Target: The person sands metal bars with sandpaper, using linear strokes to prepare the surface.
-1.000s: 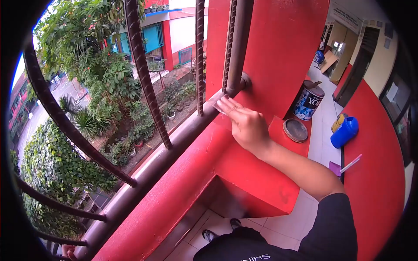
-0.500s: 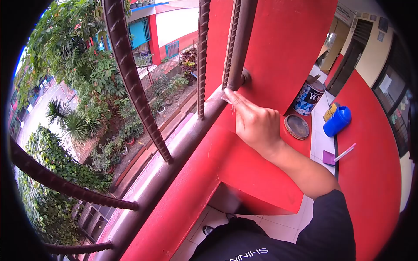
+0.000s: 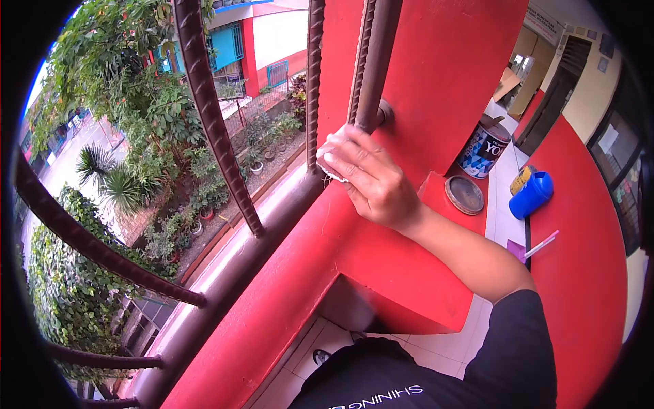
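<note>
at the lower right of the frame, a black sleeve (image 3: 511, 341) is seen, from which the right hand (image 3: 378, 178) is reached toward the middle. a pale cloth (image 3: 332, 165) is clasped in its blurred fingers and appears pressed to the brown rail (image 3: 252, 255). compared with half a second ago, the cloth is shifted down and left, from the foot of the brown pipe (image 3: 378, 68) toward that of a ribbed bar (image 3: 314, 88), and more of it is exposed. by this, it is judged, the rubbing is spread along the rail rather than kept in the corner. the left hand is not seen, so its state cannot be told. farther off, right of centre, a tin lid (image 3: 464, 195) is rested on the red ledge (image 3: 402, 273), near a paint can (image 3: 482, 153). beyond the bars, upper left, leafy plants (image 3: 129, 109) are seen.
</note>
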Available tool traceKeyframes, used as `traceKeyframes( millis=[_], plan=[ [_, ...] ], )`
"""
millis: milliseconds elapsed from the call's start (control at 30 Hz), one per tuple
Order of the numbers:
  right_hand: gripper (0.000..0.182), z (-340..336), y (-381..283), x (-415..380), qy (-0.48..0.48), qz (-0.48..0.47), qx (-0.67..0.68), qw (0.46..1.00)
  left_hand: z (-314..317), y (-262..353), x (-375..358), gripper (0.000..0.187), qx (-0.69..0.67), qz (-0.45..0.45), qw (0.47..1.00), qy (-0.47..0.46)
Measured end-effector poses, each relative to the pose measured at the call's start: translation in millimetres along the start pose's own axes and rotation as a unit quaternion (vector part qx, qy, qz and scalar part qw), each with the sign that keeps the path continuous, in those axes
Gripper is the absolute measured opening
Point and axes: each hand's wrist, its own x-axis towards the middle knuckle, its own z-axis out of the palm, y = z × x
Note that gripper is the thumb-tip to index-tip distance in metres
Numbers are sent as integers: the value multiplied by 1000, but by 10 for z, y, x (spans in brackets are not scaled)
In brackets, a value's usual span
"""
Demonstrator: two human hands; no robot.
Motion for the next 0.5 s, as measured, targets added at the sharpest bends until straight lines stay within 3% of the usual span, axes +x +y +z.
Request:
traceKeyframes(
  millis=[67, 133, 233, 333, 367, 400, 467, 500],
  plan=[
    [46, 88, 122, -59, -24, -39, 120, 992, 90, -223, 0, 53, 65, -1, 997, 37],
    [48, 6, 135, -26, -51, -23, 110, 992, 133, -324, 6, 53, 60, 46, 994, 75],
    [40, -2, -159, -96, -33, -11, 82, 996, 48, -81, 5, 55, 47, 47, 997, 51],
    [38, 68, 253, -222, -30, 9, 71, 997, 30, 22, 22, 57, -22, 86, 995, 54],
    [36, 134, 325, -263, -13, 71, 75, 995, 81, -229, 42, 56, 51, 81, 994, 56],
    [36, 74, 221, -255, -13, 71, 74, 995, 115, -421, 83, 55, 124, 77, 988, 59],
    [32, -71, -126, -161, -45, -64, 159, 984, 116, -335, 89, 53, 123, 98, 986, 61],
    [33, -110, -217, -137, -47, -89, 192, 976, 83, -164, 83, 53, 42, 105, 993, 43]
  ],
)
